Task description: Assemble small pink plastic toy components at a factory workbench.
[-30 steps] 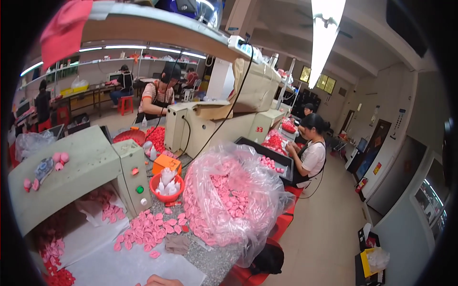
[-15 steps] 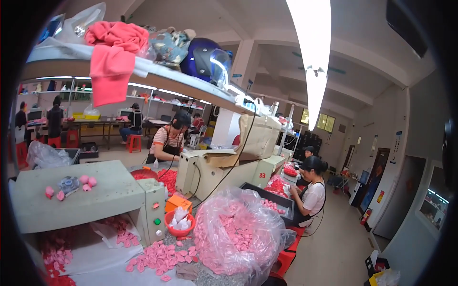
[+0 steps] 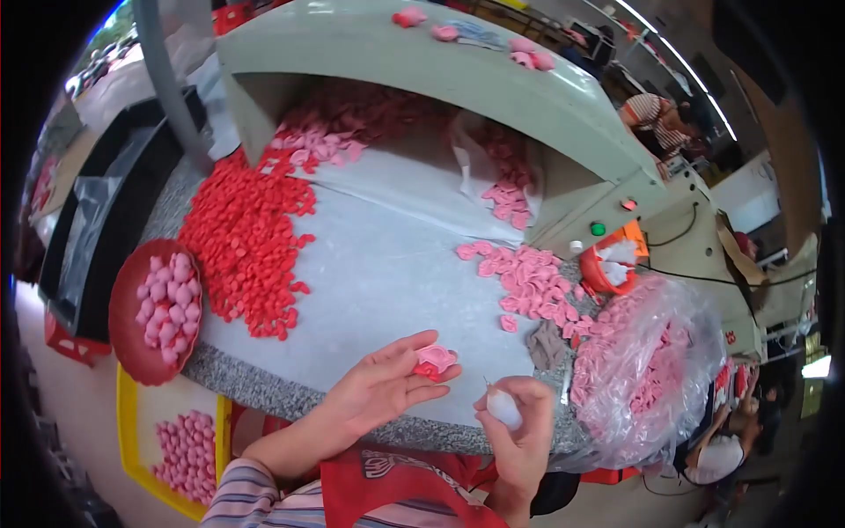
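My left hand (image 3: 374,387) is turned palm up above the front of the worktop, fingers loosely curled. A small pink shell-shaped piece (image 3: 433,355) rests on its fingertips, with a red piece (image 3: 427,370) against its lower side. My right hand (image 3: 528,422), just to the right, pinches a small white squeeze bottle (image 3: 503,410) with a thin needle tip pointing up. The tip is apart from the pink piece. Beyond the hands lie a heap of small red pieces (image 3: 242,242) and a scatter of pink pieces (image 3: 532,282).
A pale green machine (image 3: 422,57) spans the back. At left are a red bowl (image 3: 125,339), a black crate (image 3: 70,264) and a yellow bin (image 3: 132,431), low down. A clear bag of pink pieces (image 3: 651,370) and an orange-red bowl (image 3: 598,273) stand at right. Other people sit beyond.
The view has swung from the room down to the worktop. Both my hands now show, holding the pink piece and the squeeze bottle; neither was in view before.
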`<state>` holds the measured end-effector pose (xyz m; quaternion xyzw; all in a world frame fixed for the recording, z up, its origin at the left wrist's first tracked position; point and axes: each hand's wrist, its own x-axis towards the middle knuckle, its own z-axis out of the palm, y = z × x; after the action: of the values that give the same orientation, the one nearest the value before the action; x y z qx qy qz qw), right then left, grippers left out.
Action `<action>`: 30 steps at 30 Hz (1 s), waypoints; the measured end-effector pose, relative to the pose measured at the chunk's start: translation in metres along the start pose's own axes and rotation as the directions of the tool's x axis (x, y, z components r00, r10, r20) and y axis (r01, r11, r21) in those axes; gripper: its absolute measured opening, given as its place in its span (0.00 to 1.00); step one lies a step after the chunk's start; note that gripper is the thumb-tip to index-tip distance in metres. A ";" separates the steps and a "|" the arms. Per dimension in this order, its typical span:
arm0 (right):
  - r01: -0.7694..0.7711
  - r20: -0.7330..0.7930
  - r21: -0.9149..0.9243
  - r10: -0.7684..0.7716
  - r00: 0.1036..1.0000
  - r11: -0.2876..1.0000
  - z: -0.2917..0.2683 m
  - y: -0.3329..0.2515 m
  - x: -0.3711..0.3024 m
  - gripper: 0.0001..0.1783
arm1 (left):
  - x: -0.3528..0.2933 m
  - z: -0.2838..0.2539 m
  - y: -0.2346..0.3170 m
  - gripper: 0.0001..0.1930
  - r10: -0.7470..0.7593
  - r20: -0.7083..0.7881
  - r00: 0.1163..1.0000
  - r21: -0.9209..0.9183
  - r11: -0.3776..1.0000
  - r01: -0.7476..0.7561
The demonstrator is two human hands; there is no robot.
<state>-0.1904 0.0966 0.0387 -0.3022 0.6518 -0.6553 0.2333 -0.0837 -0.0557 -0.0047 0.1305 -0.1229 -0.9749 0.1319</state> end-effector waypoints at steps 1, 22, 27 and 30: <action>-0.021 -0.041 0.052 0.023 0.999 0.998 0.004 -0.007 -0.002 0.23 | -0.002 0.000 -0.002 0.23 -0.044 0.025 0.999 -0.002 0.999 0.044; 0.606 0.183 -0.481 -0.603 0.776 0.634 0.009 -0.003 -0.013 0.17 | -0.016 0.014 -0.016 0.23 0.011 -0.064 0.998 0.017 1.000 -0.010; 0.598 0.204 -0.493 -0.585 0.785 0.632 0.011 -0.004 -0.011 0.17 | -0.017 0.010 -0.015 0.22 0.021 -0.058 0.998 0.016 1.000 -0.021; 0.599 0.216 -0.493 -0.578 0.787 0.631 0.011 -0.004 -0.012 0.17 | -0.017 0.008 -0.016 0.21 0.027 -0.065 0.998 0.026 0.999 -0.025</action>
<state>-0.1741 0.0969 0.0414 -0.5626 0.6692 -0.4796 -0.0752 -0.0735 -0.0341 0.0022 0.1621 -0.1325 -0.9667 0.1469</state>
